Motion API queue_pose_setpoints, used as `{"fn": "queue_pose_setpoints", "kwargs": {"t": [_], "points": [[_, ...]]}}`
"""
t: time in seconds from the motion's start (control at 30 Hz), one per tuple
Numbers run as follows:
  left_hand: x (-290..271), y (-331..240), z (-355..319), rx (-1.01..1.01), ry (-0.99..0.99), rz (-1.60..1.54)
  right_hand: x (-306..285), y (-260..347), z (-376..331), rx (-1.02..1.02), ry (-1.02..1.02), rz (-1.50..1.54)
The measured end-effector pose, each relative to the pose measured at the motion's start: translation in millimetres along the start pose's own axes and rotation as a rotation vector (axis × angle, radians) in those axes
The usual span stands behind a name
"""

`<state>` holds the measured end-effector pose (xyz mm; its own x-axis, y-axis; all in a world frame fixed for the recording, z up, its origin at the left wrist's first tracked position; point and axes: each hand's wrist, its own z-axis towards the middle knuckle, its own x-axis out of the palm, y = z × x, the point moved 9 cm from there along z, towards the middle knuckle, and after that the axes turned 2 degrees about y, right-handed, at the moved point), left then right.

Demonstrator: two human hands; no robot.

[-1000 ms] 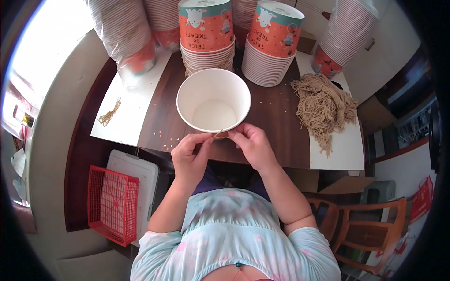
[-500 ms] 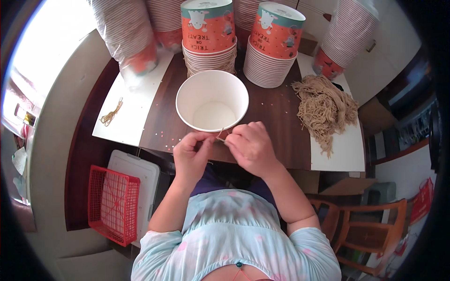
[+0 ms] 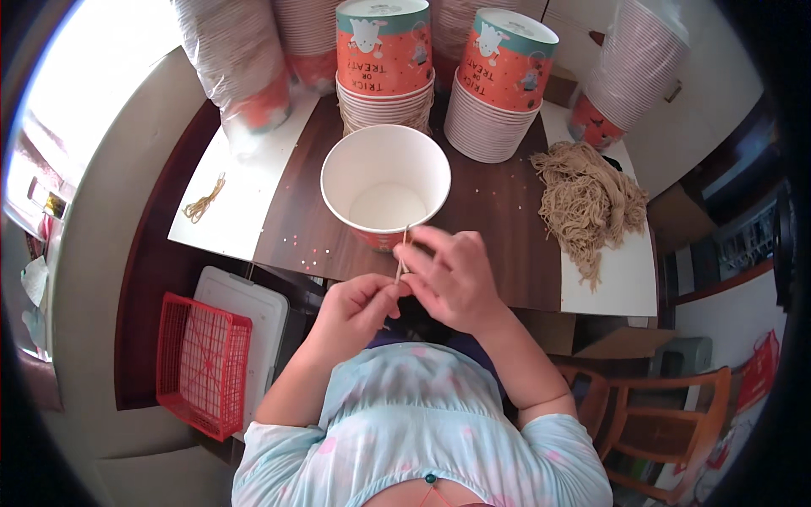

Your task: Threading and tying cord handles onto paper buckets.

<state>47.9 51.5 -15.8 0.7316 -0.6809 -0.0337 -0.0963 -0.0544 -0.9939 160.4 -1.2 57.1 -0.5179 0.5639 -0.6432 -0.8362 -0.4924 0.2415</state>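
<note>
A paper bucket [image 3: 384, 156], white inside and orange outside, stands upright on the brown table in front of me. A tan string [image 3: 403, 260] runs from near its front rim down to my fingers. My left hand [image 3: 359, 308] is below the bucket, thumb and fingertips pinched on the string. My right hand [image 3: 456, 279], just right of it, has its fingers bent around the same string close to the bucket. Whether the string passes through the bucket's wall is hard to make out.
Behind stand stacked orange-and-green buckets [image 3: 384, 59], another stack [image 3: 498, 72] and plastic-wrapped stacks [image 3: 224, 51]. A heap of tan strings [image 3: 587, 198] lies on the right, a small string bundle [image 3: 204, 200] on the left. Below left is a red basket [image 3: 203, 363]; below right, a wooden chair [image 3: 667, 414].
Both hands have come slightly nearer to me and away from the bucket. My left hand has moved down, and the string now stretches between the rim and my fingers.
</note>
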Motion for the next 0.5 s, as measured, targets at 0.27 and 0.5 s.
{"fn": "queue_pose_setpoints", "kwargs": {"t": [0.27, 0.5], "points": [[26, -94, -40, 0.326, 0.236, 0.201, 1, -17, 6, -0.083, -0.143, 0.055], [-8, -86, -33, 0.029, 0.332, 0.174, -11, -39, 7, 0.014, 0.012, 0.261]]}}
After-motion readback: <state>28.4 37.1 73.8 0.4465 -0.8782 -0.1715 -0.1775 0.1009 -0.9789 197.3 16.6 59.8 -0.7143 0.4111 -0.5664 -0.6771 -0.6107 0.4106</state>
